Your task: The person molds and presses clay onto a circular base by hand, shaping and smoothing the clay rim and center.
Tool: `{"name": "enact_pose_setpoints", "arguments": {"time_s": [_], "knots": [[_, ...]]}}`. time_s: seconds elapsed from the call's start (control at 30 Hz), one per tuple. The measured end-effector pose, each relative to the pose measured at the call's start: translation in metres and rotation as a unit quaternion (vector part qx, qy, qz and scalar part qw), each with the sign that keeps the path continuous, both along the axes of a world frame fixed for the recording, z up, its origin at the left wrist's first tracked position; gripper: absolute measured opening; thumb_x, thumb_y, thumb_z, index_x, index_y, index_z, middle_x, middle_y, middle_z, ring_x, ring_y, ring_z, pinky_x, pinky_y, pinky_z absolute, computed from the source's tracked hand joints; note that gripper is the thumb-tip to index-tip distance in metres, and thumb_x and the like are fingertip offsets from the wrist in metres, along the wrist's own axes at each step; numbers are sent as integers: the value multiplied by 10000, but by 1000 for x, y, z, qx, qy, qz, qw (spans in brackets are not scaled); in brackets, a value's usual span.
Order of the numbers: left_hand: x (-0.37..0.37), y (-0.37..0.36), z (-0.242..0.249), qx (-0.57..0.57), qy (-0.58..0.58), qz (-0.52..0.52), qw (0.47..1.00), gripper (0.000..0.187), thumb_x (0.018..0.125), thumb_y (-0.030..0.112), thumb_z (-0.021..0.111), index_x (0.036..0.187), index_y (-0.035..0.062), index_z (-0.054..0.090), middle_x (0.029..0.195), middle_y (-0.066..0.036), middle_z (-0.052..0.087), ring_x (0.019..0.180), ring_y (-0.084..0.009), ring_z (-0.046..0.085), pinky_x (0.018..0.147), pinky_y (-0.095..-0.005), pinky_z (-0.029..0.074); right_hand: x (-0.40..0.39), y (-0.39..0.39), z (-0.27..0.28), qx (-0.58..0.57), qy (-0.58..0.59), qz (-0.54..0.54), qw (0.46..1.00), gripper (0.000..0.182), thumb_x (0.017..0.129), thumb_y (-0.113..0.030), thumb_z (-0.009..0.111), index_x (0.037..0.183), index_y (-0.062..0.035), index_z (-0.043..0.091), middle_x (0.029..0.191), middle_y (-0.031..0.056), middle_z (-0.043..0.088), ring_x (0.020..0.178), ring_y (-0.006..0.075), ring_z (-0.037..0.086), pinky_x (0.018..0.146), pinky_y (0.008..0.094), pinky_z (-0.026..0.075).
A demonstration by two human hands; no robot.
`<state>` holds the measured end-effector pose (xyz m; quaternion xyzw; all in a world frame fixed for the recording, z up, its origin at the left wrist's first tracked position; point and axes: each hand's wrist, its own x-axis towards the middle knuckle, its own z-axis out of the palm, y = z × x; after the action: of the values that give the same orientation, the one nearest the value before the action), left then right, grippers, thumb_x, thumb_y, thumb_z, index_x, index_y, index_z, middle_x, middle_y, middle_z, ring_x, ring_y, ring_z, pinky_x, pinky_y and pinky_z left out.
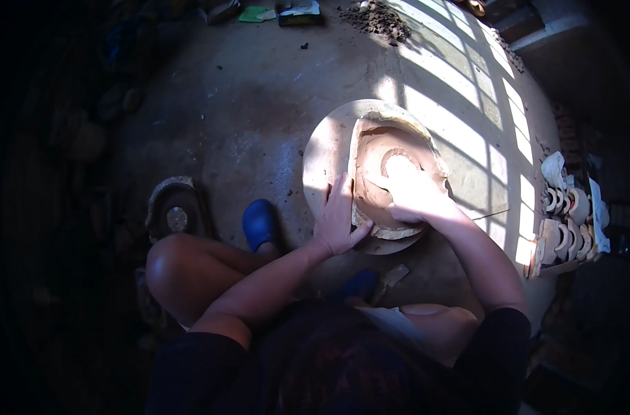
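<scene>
A round turntable board [322, 149] lies on the floor before me, partly in sun. On it rests a D-shaped mold [431, 135] with a pale, rough rim and brown clay [370, 149] lining its hollow. My left hand [337, 220] lies along the mold's straight left wall, fingers stretched out and thumb spread towards the near rim, holding nothing. Inside the hollow, over the clay, is my right hand [420, 195]. Strong sunlight washes out its fingers, so whether they grip anything cannot be made out. A curved ridge shows around the bright patch beside them.
Left of my knee sits a similar mold [170, 183] with a pale round spot. Stacked curved pieces [567, 238] fill a rack at the right. A crumbly dark heap [377, 21] and a green item [257, 14] lie farther off. A blue shoe [259, 223] is near the board.
</scene>
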<state>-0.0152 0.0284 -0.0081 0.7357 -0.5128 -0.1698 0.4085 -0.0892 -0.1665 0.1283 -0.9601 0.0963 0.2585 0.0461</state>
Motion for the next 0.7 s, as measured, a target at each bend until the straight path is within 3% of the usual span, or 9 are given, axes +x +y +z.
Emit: {"name": "enact_pose_setpoints", "arguments": {"time_s": [0.03,0.13,0.2,0.3,0.43,0.7], "knots": [[8,0,-3,-11,0,-8,1000,976,894,532,620,1543,-97,251,1598,-344,274,1546,-460,184,1253,-589,101,-5,0,-4,-8,-50,33,998,593,798,-179,611,1386,-105,605,1284,265,597,1203,411,587,1009,509,497],[27,-1,-3,-26,-4,-16,1000,970,906,522,595,1570,-78,218,1601,-332,279,1546,-452,192,1251,-595,89,-5,2,1,-32,-29,35,998,614,795,-205,613,1399,-104,596,1276,260,602,1192,414,591,1042,502,482],[30,2,0,-11,-38,5,999,921,948,471,565,1581,-83,190,1609,-318,278,1540,-456,192,1252,-600,47,7,-1,6,16,-8,-45,999,619,805,-212,609,1416,-113,588,1281,256,603,1183,413,599,1040,504,484],[-4,2,2,-33,56,143,988,883,962,411,586,1552,-120,199,1603,-312,293,1525,-468,221,1251,-587,72,31,-7,22,36,71,-82,993,631,813,-219,609,1436,-121,578,1288,251,605,1166,414,612,1034,505,488],[-20,-5,12,-26,146,189,971,839,1019,382,526,1559,-128,136,1611,-302,283,1517,-466,231,1250,-588,39,27,-1,20,18,73,-69,995,632,812,-221,614,1437,-129,583,1300,250,602,1153,413,624,1019,496,502],[20,-10,7,-30,104,125,986,820,1021,346,492,1560,-147,120,1602,-313,304,1503,-447,280,1249,-558,95,14,13,25,-21,71,2,997,672,827,-212,600,1492,-147,525,1360,272,571,1257,423,583,1049,510,486]]}}
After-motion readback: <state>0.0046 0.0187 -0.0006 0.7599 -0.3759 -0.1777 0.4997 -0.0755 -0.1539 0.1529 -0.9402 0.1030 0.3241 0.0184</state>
